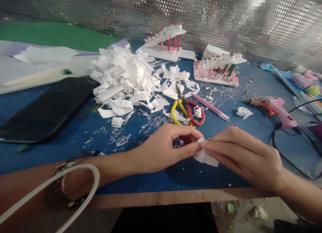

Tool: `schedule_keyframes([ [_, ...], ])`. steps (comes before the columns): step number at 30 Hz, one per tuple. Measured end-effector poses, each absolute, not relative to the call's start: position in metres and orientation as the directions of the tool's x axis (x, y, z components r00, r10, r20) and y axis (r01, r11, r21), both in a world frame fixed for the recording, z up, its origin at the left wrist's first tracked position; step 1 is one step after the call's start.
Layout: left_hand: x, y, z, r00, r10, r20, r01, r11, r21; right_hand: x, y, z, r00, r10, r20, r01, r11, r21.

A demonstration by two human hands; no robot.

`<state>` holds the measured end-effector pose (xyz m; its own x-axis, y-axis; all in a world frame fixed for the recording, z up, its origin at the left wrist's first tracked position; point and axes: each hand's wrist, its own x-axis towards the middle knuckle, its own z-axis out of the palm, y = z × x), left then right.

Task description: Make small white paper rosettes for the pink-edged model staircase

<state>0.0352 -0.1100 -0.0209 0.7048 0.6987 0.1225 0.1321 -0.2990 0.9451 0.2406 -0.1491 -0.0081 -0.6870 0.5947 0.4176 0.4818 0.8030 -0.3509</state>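
Note:
A small piece of white paper [206, 158] is pinched between my two hands, low over the blue table near its front edge. My left hand [166, 147] grips it with thumb and forefinger from the left. From the right, the closed fingers of my right hand [241, 154] hold the same piece. Just beyond my hands lie scissors [183, 109] with one yellow and one red handle, blades pointing away. A pink pen-like stick [210, 107] rests beside them. Behind the scissors rises a heap of torn white paper scraps [125, 72].
A black phone [47, 112] lies on the left. To the right is a pink glue gun [275, 109] with a black cable. Two small white staircase models [168, 38] on coloured posts stand at the back, before a perforated metal panel [201, 21]. A white cable [75, 169] loops over my left forearm.

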Motion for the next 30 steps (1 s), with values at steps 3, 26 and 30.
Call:
schedule_keyframes([
  [3,0.035,-0.110,-0.020,0.709,0.699,0.093,0.155,-0.283,0.946,0.242,-0.151,-0.007,-0.716,0.540,0.443,0.485,0.841,-0.241],
  [26,0.035,-0.119,-0.025,0.701,0.648,0.299,0.231,-0.602,0.764,0.228,-0.141,-0.015,-0.500,0.743,0.445,0.452,0.662,-0.598],
  [30,0.035,-0.117,-0.025,0.683,0.673,0.283,0.240,-0.573,0.784,0.229,-0.138,-0.011,-0.521,0.733,0.438,0.446,0.671,-0.592],
])
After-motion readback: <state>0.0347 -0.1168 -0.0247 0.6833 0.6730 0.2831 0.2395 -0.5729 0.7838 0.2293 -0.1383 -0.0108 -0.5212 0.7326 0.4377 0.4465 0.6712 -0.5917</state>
